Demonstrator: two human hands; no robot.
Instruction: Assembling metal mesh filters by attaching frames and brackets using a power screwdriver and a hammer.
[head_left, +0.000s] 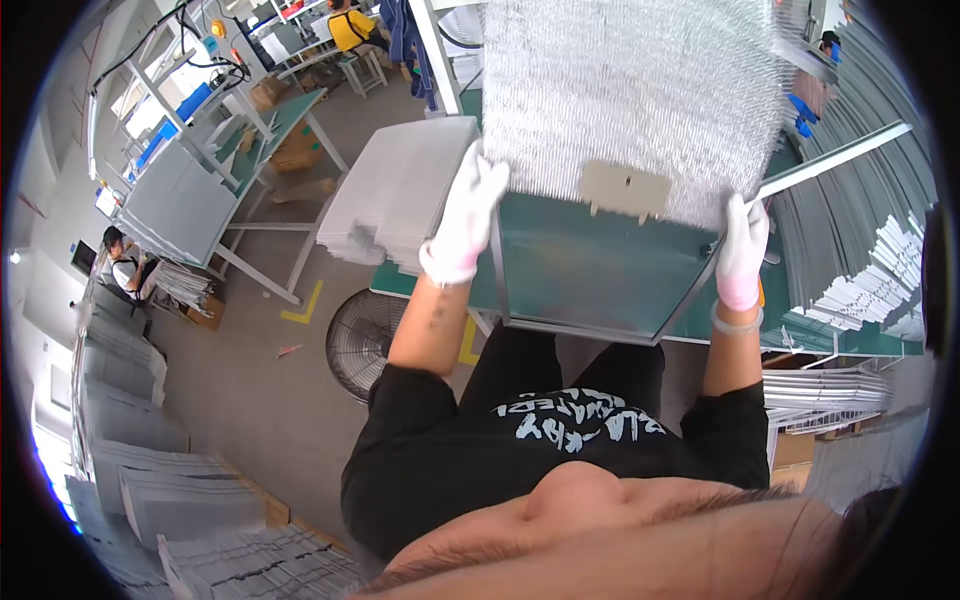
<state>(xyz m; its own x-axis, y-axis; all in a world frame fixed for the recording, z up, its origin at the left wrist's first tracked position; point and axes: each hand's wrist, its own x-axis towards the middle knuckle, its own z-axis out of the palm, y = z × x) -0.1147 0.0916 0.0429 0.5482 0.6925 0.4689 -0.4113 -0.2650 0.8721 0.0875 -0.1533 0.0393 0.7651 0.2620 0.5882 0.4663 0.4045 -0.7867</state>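
A silvery, finely ridged sheet [620, 90] is raised in front of me, its near edge toward my body. My left hand [470, 210], in a white glove, is closed on its left near corner. At the right near corner my gloved right hand [742, 245] pinches the sheet's edge. A beige plate [625, 188] with small tabs sits at the middle of the near edge. Beneath the sheet, a thin grey rectangular frame [585, 332] with a see-through panel rests on the green table [400, 280]; its far part is hidden.
Stacked light grey panels [400, 180] stand left of the sheet. Long grey-white strips [870, 270] are piled on the right, with a white bar [835, 160] by them. A round black fan [360, 345] stands on the floor. Other people work at the far left and back.
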